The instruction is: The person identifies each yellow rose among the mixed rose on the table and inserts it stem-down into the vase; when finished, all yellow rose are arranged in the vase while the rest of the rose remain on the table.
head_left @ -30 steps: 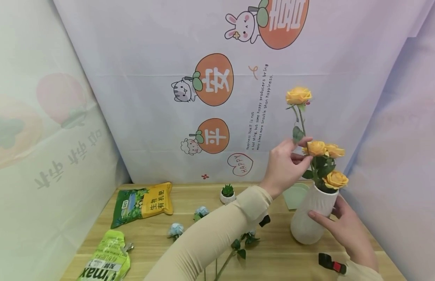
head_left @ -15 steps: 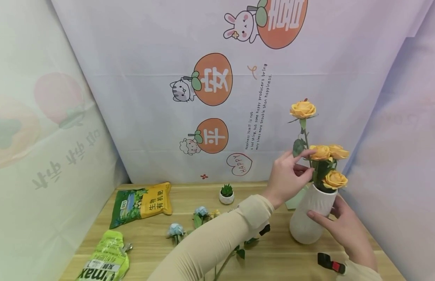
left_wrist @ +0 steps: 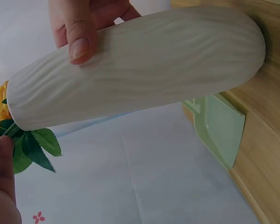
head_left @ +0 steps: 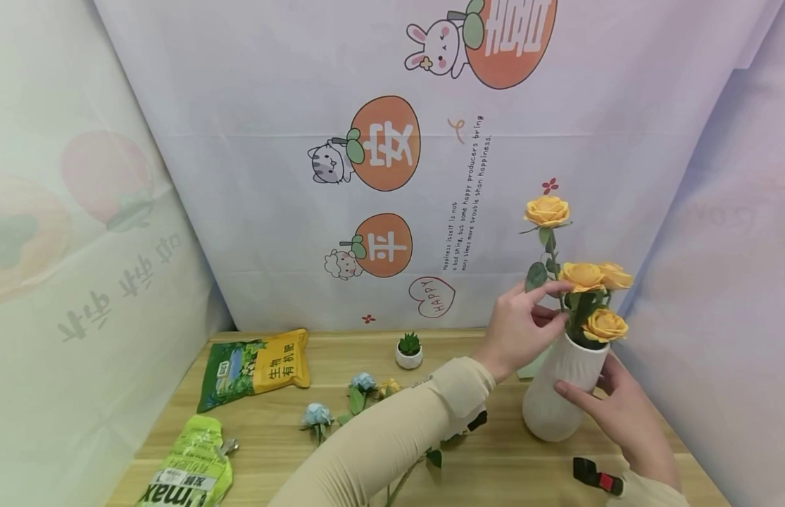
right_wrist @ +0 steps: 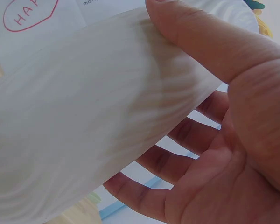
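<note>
A white vase [head_left: 553, 398] with a rippled surface tilts a little to the right on the table. My right hand [head_left: 626, 408] holds it from the right, thumb across the front and fingers behind, as the right wrist view shows on the vase wall [right_wrist: 84, 107]. Three yellow roses [head_left: 605, 325] crowd above the rim. Left of them my left hand [head_left: 525, 324] pinches the stem of a taller yellow rose [head_left: 547, 210]. In the left wrist view, the fingers of that hand [left_wrist: 3, 177] are at the stem beside green leaves [left_wrist: 35, 149], close to the vase mouth.
Blue roses [head_left: 317, 414] and green stems lie on the table [head_left: 493, 472], partly under the left sleeve. A small potted succulent [head_left: 410, 350] stands at the back. Two bags, yellow-green [head_left: 255, 370] and lime [head_left: 189, 465], lie at left. A pale green dustpan-like piece [left_wrist: 219, 126] sits behind the vase.
My left hand has lowered the tall yellow rose and shifted slightly right, so its bloom sits lower. The right hand and the vase have hardly moved.
</note>
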A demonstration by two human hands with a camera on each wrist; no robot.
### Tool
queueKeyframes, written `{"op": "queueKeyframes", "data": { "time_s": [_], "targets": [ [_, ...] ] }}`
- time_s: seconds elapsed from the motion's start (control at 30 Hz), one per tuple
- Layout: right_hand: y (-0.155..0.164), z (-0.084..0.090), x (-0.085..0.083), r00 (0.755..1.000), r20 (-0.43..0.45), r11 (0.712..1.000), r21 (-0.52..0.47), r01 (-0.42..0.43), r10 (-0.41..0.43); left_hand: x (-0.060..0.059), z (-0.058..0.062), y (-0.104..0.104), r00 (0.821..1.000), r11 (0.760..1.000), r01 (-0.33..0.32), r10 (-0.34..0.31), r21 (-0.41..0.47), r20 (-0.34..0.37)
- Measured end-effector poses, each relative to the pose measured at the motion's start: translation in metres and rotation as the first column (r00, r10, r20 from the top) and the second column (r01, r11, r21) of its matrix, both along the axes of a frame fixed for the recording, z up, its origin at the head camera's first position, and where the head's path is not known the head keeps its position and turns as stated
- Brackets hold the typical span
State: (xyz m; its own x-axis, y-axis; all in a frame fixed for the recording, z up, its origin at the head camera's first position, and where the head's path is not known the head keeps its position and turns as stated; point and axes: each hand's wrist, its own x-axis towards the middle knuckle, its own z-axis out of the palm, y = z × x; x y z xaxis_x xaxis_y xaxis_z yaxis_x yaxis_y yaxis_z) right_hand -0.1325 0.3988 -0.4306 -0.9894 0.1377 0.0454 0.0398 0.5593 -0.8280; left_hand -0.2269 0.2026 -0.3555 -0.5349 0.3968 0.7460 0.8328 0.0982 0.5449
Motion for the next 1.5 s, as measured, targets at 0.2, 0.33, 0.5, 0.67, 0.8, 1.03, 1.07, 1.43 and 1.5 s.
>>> {"op": "queueKeyframes", "data": {
  "time_s": [0.2,0.33,0.5,0.67,0.8,1.03,1.07,1.43,1.5],
  "targets": [
    [0.001,0.0,-0.001,1.0,-0.009,1.0,0.0,-0.004,0.004,-0.001,-0.005,0.0,1.0,1.0,0.02,-0.02,-0.004,-0.003],
    [0.0,-0.001,-0.001,1.0,-0.026,1.0,0.002,-0.007,0.007,-0.004,-0.011,0.001,0.999,0.999,0.034,-0.034,0.001,-0.016],
    [0.0,-0.002,0.0,0.998,-0.054,1.0,0.004,-0.013,0.013,-0.007,-0.016,0.002,0.999,0.999,-0.005,0.003,-0.05,-0.052],
    [0.0,-0.003,-0.001,0.999,-0.045,1.0,0.001,-0.014,0.014,-0.009,-0.018,0.002,0.993,0.985,-0.052,0.033,-0.164,-0.118],
    [0.001,-0.001,-0.002,0.999,-0.034,1.0,0.007,-0.013,0.013,-0.009,-0.02,0.002,0.979,0.97,-0.077,0.03,-0.231,-0.2],
    [0.001,0.0,-0.002,1.0,-0.002,1.0,-0.001,-0.006,0.006,-0.008,-0.028,-0.002,0.958,0.967,-0.083,0.012,-0.239,-0.286],
    [0.001,0.0,-0.001,1.0,-0.004,1.0,-0.002,-0.007,0.007,-0.008,-0.029,-0.003,0.96,0.973,-0.063,-0.002,-0.223,-0.28],
    [-0.001,0.001,0.0,1.0,-0.005,1.0,-0.017,-0.01,0.01,-0.006,-0.026,0.002,0.995,0.997,-0.021,0.014,-0.071,-0.097],
    [-0.001,0.001,0.001,1.0,-0.006,1.0,-0.013,-0.008,0.008,-0.005,-0.026,0.005,0.997,0.998,-0.039,0.036,-0.05,-0.061]
  ]
}}
